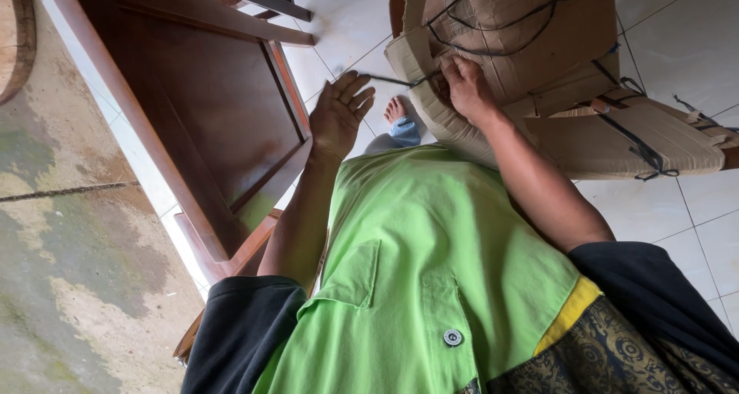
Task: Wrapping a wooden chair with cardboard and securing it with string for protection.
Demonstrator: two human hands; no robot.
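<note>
A piece of furniture wrapped in brown cardboard [539, 32] and tied with dark straps stands in front of me on the white tiled floor. My right hand [466, 86] is closed on a thin dark strap [396, 80] at the cardboard's near edge. The strap runs left from there toward my left hand [339, 113]. That hand is raised with its fingers spread, and the strap's free end sits just by the fingertips. Whether it touches them I cannot tell. My bare foot [394, 109] shows between the hands, below my green shirt.
A dark brown wooden frame [208, 101] leans on my left, beside a rough concrete floor [69, 232]. White tiles [677, 47] spread to the right of the bundle. More strapped cardboard [631, 140] sticks out at the right.
</note>
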